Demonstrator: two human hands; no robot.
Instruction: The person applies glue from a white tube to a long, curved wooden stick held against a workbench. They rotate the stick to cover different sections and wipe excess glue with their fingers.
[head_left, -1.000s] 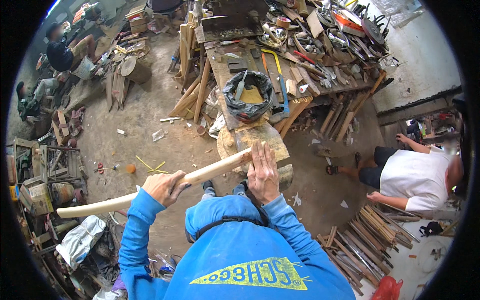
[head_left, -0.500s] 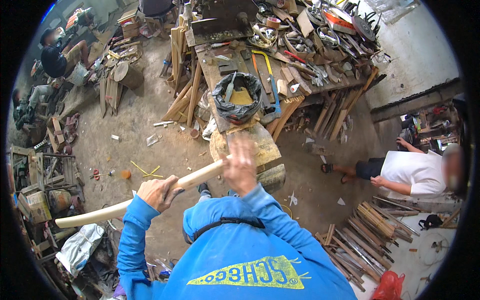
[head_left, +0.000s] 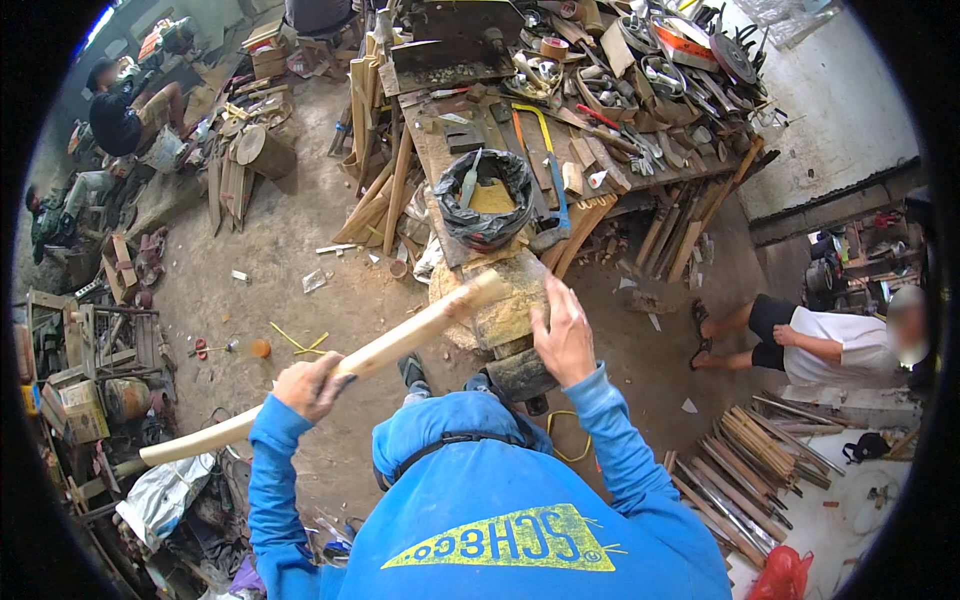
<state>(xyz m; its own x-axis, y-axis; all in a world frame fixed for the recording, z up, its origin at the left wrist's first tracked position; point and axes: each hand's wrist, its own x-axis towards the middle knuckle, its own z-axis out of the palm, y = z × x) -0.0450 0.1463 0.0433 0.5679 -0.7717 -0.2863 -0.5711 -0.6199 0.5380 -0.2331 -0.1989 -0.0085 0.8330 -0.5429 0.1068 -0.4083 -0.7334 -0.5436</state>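
My left hand (head_left: pixel 310 387) is closed round a long, pale wooden handle (head_left: pixel 405 335) with a curved shape. Its far end lies over a sawdust-covered wooden block (head_left: pixel 518 312), and its curved tail reaches out to the lower left. My right hand (head_left: pixel 565 337) has its fingers apart at the right side of the block, off the handle; I cannot tell whether it touches the block. Beyond the block, a bucket lined with a black bag (head_left: pixel 487 235) contains sawdust-coloured material and a grey pointed tool (head_left: pixel 470 182).
A cluttered workbench (head_left: pixel 430 150) bears a yellow-and-blue hacksaw (head_left: pixel 549 150) and many tools. Wooden strips (head_left: pixel 715 500) lie at the lower right. One person (head_left: pixel 830 338) in a white shirt is at the right, another (head_left: pixel 120 115) sits far left. Junk piles (head_left: pixel 95 370) line the left.
My right hand has come off the handle and moved right, its fingers now spread. The handle's far end is now exposed over the block. The person at the right has shifted posture.
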